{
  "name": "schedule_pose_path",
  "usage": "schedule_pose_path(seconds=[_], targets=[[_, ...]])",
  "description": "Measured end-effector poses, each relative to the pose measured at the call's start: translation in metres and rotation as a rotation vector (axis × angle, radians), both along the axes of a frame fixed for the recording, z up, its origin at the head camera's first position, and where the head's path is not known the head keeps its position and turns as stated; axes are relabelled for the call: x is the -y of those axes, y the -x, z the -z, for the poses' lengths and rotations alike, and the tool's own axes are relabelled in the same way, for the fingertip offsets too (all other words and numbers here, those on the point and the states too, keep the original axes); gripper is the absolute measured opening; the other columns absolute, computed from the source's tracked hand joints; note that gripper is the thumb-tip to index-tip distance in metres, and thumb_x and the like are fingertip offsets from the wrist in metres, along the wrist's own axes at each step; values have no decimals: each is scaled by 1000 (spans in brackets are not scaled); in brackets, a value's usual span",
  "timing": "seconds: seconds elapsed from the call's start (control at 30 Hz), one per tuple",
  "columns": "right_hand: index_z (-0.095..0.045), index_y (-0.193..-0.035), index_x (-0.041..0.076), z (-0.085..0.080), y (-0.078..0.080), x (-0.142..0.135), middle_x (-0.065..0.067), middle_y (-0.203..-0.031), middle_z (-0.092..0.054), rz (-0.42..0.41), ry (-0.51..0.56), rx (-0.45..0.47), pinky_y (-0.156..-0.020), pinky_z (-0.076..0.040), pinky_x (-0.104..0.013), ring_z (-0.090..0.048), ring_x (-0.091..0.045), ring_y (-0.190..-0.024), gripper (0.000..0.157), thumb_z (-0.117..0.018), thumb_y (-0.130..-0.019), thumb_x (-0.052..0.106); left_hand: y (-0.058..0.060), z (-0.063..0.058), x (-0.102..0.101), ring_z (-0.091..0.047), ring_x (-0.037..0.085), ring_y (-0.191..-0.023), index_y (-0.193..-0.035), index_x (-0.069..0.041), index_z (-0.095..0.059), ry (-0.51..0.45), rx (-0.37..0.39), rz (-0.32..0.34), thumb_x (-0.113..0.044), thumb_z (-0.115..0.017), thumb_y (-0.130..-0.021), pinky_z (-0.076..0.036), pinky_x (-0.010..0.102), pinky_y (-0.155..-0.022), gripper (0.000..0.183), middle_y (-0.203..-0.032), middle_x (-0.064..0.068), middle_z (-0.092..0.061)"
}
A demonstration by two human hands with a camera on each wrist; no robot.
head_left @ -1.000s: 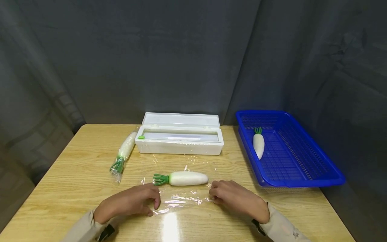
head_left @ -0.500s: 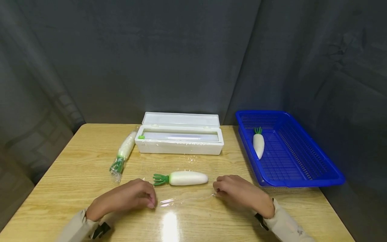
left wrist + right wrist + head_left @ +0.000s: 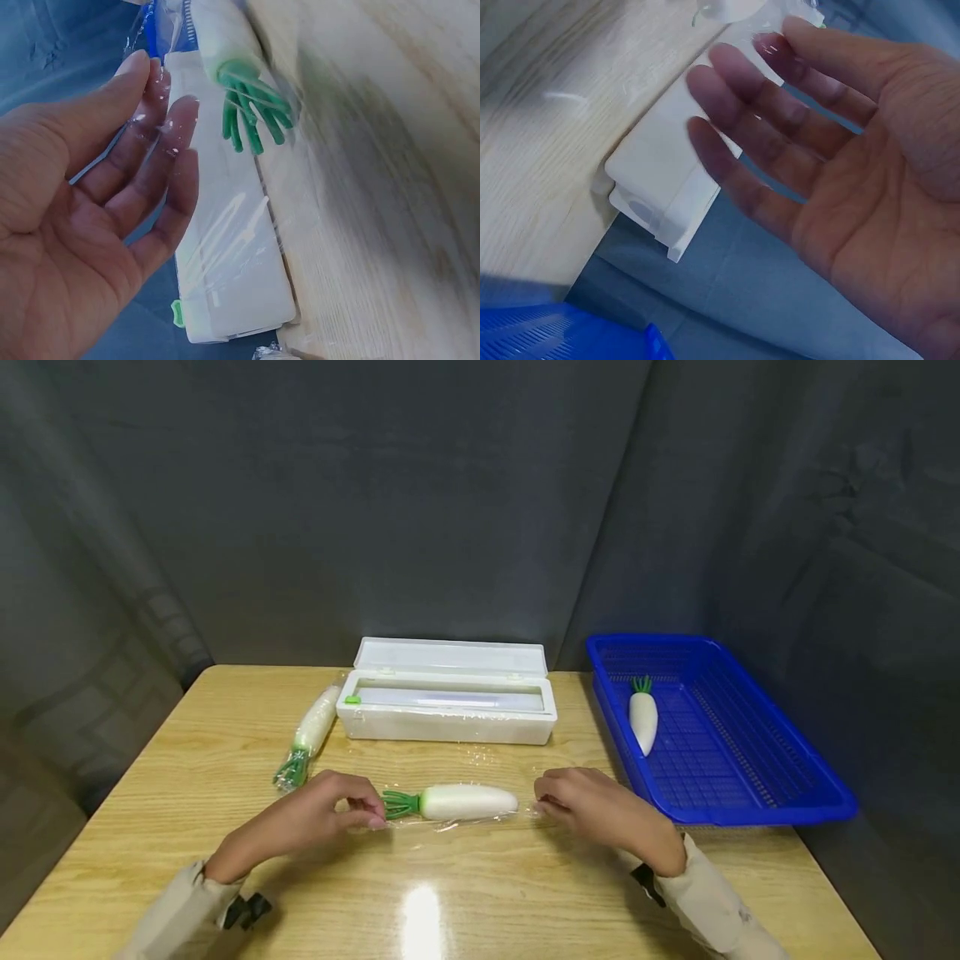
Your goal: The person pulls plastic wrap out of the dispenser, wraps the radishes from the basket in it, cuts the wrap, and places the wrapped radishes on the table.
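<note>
A white daikon [image 3: 468, 802] with green stalks lies sideways mid-table on a sheet of clear cling film. My left hand [image 3: 303, 818] pinches the film's near edge between thumb and index finger, beside the stalks. At the root's tip, my right hand [image 3: 600, 810] pinches the other end of that edge. Between the hands the cling film [image 3: 446, 827] runs as a shiny raised line along the near side of the daikon. The left wrist view shows film stretched before the green stalks [image 3: 251, 112]. In the right wrist view the other fingers [image 3: 712, 146] are spread and loosely bent.
Behind the daikon stands a white cling film dispenser [image 3: 446, 727], lid up, with a green slider [image 3: 352, 699]. A film-wrapped daikon [image 3: 315, 722] lies at the left. The blue basket [image 3: 750, 814] at the right holds another daikon [image 3: 642, 722]. A dark curtain hangs behind.
Both hands have lifted the near edge of the cling film and carried it away from the person, up to the daikon. The daikon has stayed in place.
</note>
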State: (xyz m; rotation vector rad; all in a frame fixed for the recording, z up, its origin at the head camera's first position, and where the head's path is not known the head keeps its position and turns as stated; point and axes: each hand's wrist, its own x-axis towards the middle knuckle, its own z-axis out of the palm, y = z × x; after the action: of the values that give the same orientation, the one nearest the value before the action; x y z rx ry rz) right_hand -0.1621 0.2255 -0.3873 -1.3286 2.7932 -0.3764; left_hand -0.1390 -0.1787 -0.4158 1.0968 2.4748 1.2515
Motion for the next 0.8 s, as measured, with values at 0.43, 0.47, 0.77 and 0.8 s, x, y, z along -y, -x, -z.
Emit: schedule_pose_path(seconds=[0.43,0.47,0.77,0.8], targets=[[-59,-79,17,8,13,3,10,-74,-54,125,95,-33,-59,-42,-23,-44,-3,-65,25,-70,-101,11,12,2,1,-64,3,-80,-98,-16,-78,6,-65,-206,-16,-76,-97,-56,25,-74,3,-89,-7,-74],[-59,-79,17,9,14,3,10,-74,-54,131,96,-29,-58,-42,-22,-44,-3,-64,25,-70,-101,11,12,2,1,-64,3,-80,-98,-16,-78,7,-62,-228,-16,-76,-96,-56,25,-75,3,-89,-7,-75],[-67,-85,13,21,18,7,11,-73,-54,208,149,-25,-57,-41,-21,-46,-2,-65,16,-71,-100,11,17,9,-7,-63,4,-74,-98,-10,-80,35,-64,-388,-11,-75,-97,-55,24,-66,6,-91,-6,-76],[-68,-85,13,23,19,8,11,-74,-55,214,157,-29,-57,-41,-21,-47,-3,-66,15,-71,-100,11,17,10,-8,-62,3,-73,-98,-10,-80,42,-68,-401,-12,-75,-98,-54,23,-65,6,-90,-6,-76]])
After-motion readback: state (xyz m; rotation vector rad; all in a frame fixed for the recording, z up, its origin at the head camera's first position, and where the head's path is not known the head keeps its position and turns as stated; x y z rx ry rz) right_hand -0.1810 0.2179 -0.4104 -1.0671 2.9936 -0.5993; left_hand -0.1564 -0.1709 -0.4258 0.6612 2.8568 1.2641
